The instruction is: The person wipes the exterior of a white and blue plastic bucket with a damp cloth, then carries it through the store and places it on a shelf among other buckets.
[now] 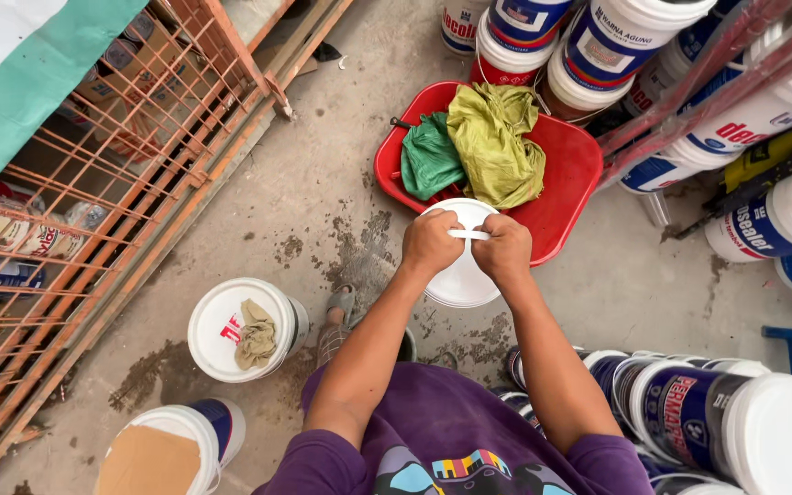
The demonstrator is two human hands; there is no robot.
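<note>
My left hand (pixel 430 242) and my right hand (pixel 503 249) are both closed on the thin white handle (pixel 470 235) of a white plastic bucket (pixel 461 276), held close together above its lid. The bucket hangs or rests just in front of a red tray (pixel 572 174). On the tray lie a green cloth (pixel 430 156) and a yellow-green cloth (pixel 496 142). My foot in a sandal (pixel 339 316) shows below the bucket.
A white bucket (pixel 240 328) with a beige rag on its lid stands at the left, another with a tan lid (pixel 169 451) below it. Stacked paint buckets (pixel 588 46) line the top and right (pixel 717 412). An orange metal rack (pixel 130 183) fills the left.
</note>
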